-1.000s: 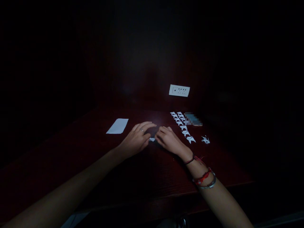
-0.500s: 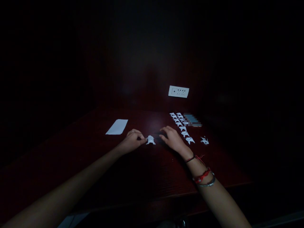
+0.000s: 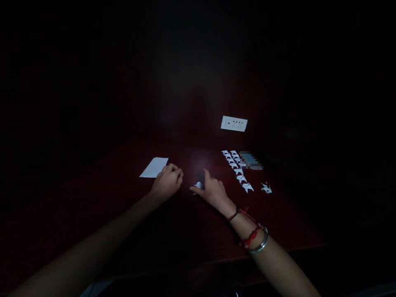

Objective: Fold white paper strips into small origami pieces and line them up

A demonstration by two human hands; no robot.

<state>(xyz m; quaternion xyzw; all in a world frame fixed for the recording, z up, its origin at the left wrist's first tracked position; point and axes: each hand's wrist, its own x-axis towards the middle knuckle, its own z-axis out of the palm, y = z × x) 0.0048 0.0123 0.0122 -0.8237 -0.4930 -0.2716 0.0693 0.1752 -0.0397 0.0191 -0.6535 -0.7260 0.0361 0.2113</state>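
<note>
A small folded white paper figure (image 3: 198, 185) lies at the middle of the dark red table, partly covered by the thumb of my right hand (image 3: 214, 192). That hand has its thumb and index finger spread apart, the index pointing away from me. My left hand (image 3: 169, 180) is to the left of the figure, apart from it, with fingers curled in and nothing visible in them. Just behind its knuckles lies a white paper sheet (image 3: 152, 168); whether the hand touches it I cannot tell.
Right of my hands, several folded white paper pieces (image 3: 239, 173) lie in two slanting rows. A blurred-out flat device (image 3: 252, 160) rests beside them. Nearer me is a little heap of paper scraps (image 3: 266, 188). A white socket panel (image 3: 234, 123) is on the back wall.
My left hand has let go of the paper figure's left side and drawn back toward the sheet. My right hand has moved left, bringing its thumb over the figure.
</note>
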